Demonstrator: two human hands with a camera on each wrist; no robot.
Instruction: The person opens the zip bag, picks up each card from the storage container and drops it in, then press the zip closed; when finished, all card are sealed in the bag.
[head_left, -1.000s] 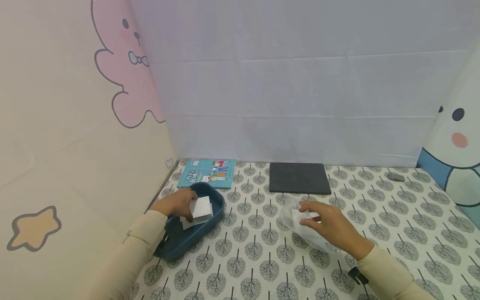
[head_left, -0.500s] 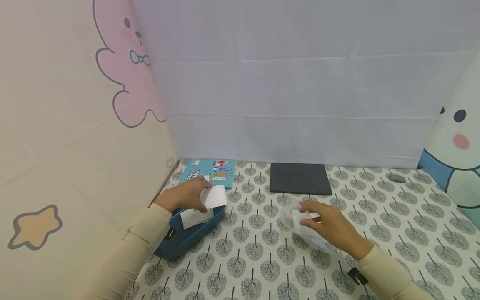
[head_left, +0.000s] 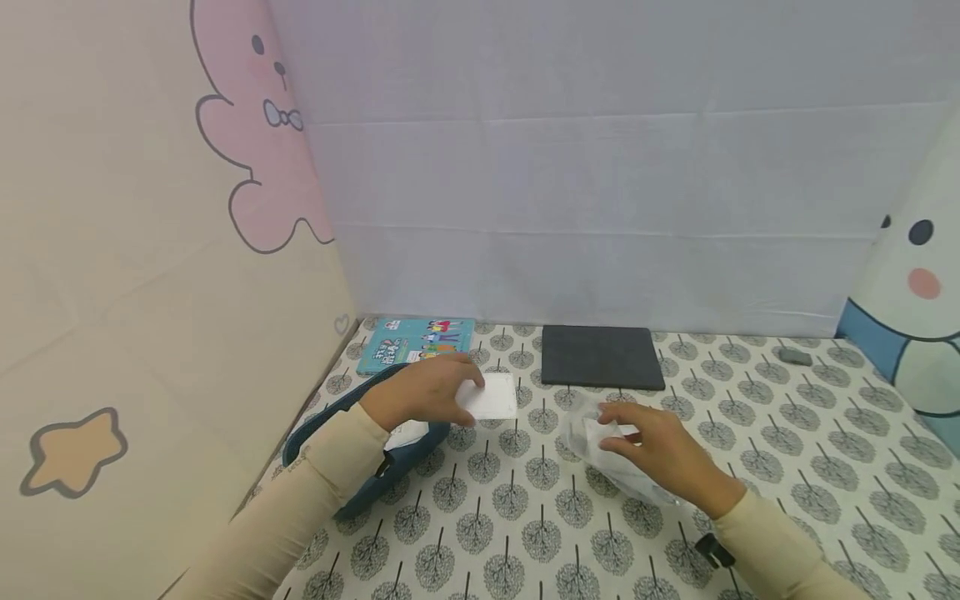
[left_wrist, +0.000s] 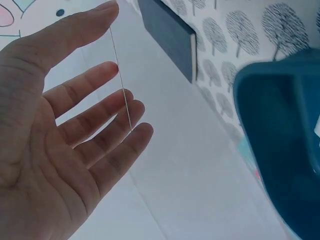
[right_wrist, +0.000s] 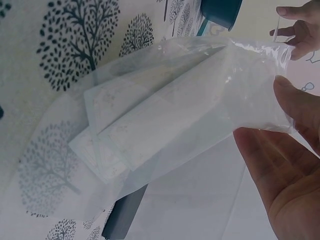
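Between thumb and fingertips my left hand [head_left: 431, 390] pinches a thin white card [head_left: 489, 396], raised just past the right rim of a dark blue basin [head_left: 408, 461]. Seen edge-on in the left wrist view, the card [left_wrist: 120, 80] is a fine line running from thumb to fingertips. Another white card [head_left: 407, 434] lies in the basin, partly hidden by the left arm. To the right, my right hand [head_left: 663, 454] grips the mouth of a clear plastic bag [head_left: 630, 482]. Several white cards [right_wrist: 165, 110] show through the bag in the right wrist view.
Behind the basin lies a light blue picture book [head_left: 386, 343]. A flat black board [head_left: 600, 357] is at the back centre, and a small grey object [head_left: 794, 357] at the back right. A tree-patterned cloth [head_left: 510, 500] covers the table, with fabric walls behind and beside it.
My left hand has lifted the white card out of the basin and carried it right, toward the bag. The right hand and the bag have stayed in place.
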